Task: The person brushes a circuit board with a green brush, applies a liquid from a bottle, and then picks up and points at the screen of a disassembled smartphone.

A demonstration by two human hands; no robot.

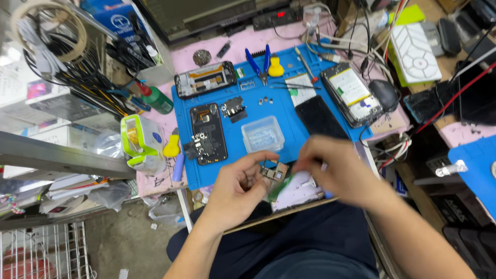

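My left hand (235,188) pinches a small phone circuit board (272,173) between thumb and fingers, just above the near edge of the blue work mat (235,150). My right hand (338,170) is blurred with motion and holds a small green-tipped tool (279,187) against that board. Under both hands lies an opened phone body (297,194), whitish inside, resting at the table's front edge over my lap.
On the mat lie a clear plastic parts tray (262,133), two opened phone frames (207,133) (205,79), a dark screen (320,118), another opened phone (352,94), blue pliers (260,63) and tweezers. A green bottle (157,98) and green dispenser (140,142) stand left; cables crowd the right.
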